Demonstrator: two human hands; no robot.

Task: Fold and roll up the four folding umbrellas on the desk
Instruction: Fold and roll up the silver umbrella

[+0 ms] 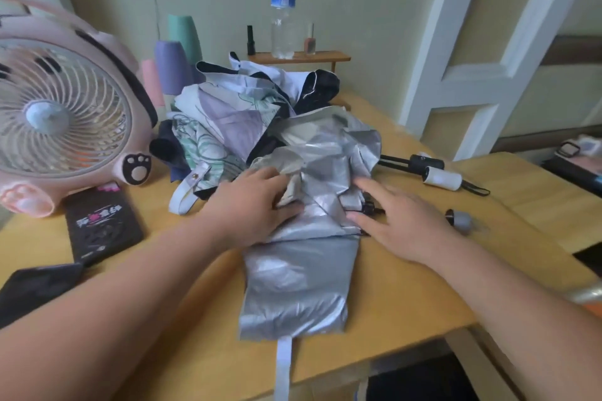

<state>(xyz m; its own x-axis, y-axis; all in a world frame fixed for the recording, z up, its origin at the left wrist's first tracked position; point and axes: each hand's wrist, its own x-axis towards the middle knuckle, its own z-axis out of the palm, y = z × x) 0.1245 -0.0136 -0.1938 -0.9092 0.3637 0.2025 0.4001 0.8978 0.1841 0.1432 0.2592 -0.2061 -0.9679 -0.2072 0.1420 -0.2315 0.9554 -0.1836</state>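
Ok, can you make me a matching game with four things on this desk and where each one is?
1. silver umbrella
2. pink fan
3. water bottle
4. white handle

A. on the small shelf at the back
B. touched by the left hand and right hand
C. left side of the desk
D. right of the silver umbrella

Pairs: 1-B, 2-C, 3-A, 4-D

Brightness: moderate and even, from soft diffuse light whose source was not shown.
Shadows: faint and soft-edged beneath the silver umbrella (303,273) on the desk (423,290).
Glare: a pale sheen lay along the silver fabric's creases.
Blur: the right hand (402,226) was smeared; detail was soft throughout.
Distortion: the wide lens bowed the fan (62,120) at the left edge and tilted the door frame (456,42).
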